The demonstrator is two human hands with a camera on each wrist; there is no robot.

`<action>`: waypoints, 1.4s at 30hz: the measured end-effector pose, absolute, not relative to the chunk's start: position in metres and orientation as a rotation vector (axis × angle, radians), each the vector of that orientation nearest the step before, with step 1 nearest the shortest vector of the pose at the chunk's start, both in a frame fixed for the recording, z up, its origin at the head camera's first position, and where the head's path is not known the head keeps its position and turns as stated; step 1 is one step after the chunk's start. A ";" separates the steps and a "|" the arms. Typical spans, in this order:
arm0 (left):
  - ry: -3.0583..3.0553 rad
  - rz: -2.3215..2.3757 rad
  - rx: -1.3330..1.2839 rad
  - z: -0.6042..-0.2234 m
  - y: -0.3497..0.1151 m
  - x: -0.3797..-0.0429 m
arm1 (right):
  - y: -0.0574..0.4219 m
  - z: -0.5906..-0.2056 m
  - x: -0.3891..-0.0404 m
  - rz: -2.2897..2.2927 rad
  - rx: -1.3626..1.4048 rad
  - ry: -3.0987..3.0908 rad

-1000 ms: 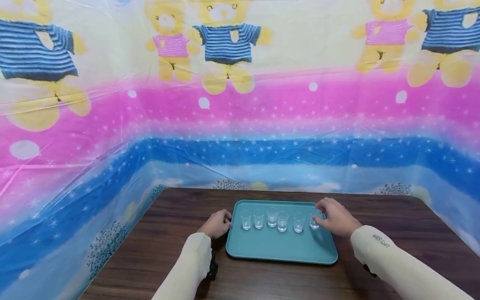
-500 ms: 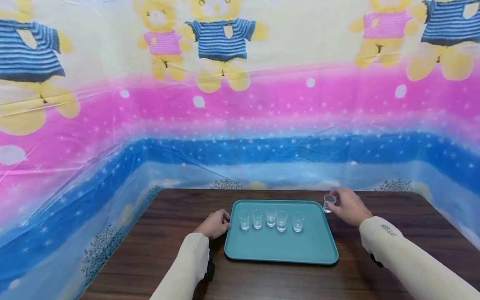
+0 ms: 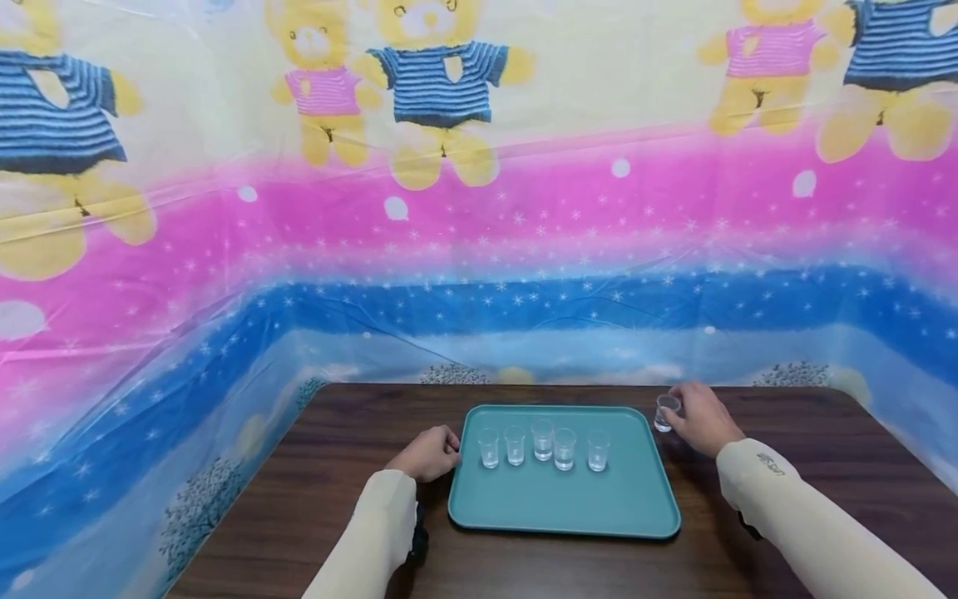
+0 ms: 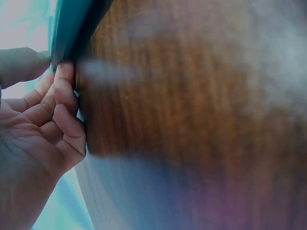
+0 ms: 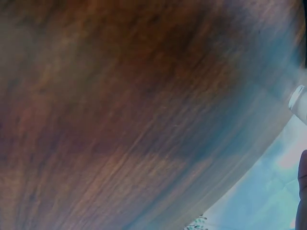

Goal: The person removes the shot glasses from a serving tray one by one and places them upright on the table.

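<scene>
A teal tray (image 3: 561,509) lies on the wooden table, with several small clear shot glasses (image 3: 542,441) standing in an uneven row across it. My left hand (image 3: 427,453) is at the tray's left side; in the left wrist view its thumb (image 4: 24,66) and curled fingertips pinch the tray rim (image 4: 67,33). Past the tray's right edge, my right hand (image 3: 705,420) holds another shot glass (image 3: 664,416) upright between thumb and fingers, close over the table. The right wrist view catches only a bit of that glass (image 5: 300,103) and a finger (image 5: 303,191) at its edge.
The dark wooden table (image 3: 337,516) extends around the tray on all sides. Behind it hangs a printed cloth (image 3: 524,225) with bears and snowflakes, which also runs down the left and right sides.
The right hand has lifted the rightmost shot glass off the tray and carried it right, beyond the tray's edge. The left hand stays at the tray's left side.
</scene>
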State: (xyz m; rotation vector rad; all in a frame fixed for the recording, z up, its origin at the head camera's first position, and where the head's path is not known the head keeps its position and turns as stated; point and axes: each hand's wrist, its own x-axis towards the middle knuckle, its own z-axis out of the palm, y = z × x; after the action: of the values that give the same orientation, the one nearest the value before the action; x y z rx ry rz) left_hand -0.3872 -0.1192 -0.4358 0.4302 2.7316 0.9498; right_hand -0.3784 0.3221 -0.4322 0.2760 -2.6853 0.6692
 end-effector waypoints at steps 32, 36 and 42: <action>2.720 0.906 0.427 -0.431 -0.121 -0.391 | 0.288 -0.420 -0.367 0.720 0.434 -2.637; 2.715 0.918 0.416 -0.430 -0.121 -0.391 | 0.276 -0.421 -0.359 0.713 0.523 -2.646; 2.713 0.922 0.411 -0.430 -0.119 -0.392 | 0.257 -0.422 -0.348 0.714 0.657 -2.674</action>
State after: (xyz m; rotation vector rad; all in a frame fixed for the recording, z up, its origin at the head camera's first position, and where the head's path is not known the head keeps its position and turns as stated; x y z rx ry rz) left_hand -0.3919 -0.1195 -0.4302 0.4111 2.7129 0.9221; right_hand -0.3476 0.2570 -0.4222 0.6570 -2.6737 0.7141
